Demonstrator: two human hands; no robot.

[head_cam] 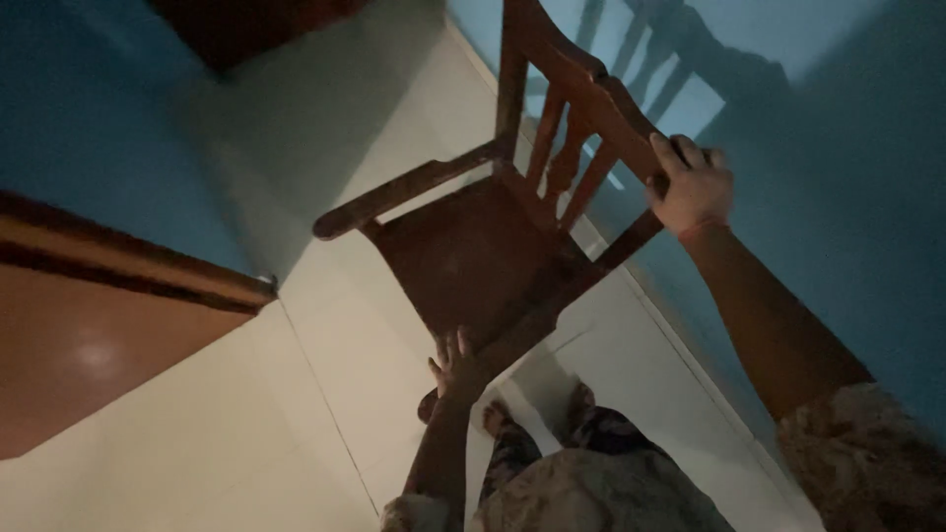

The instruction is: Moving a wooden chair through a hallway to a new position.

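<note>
A dark wooden armchair [463,246] with a slatted back stands on the pale tiled floor, close to the blue wall. My right hand [690,182] grips the top rail of the chair's back. My left hand [455,366] reaches down and rests on the near front edge of the seat, fingers spread against the wood. My bare feet show just below the chair.
A brown wooden table or door panel [99,325] with a dark edge juts in from the left. Blue walls [847,167] rise on the right and left. Dark wooden furniture [246,25] stands at the far end of the tiled floor [276,433].
</note>
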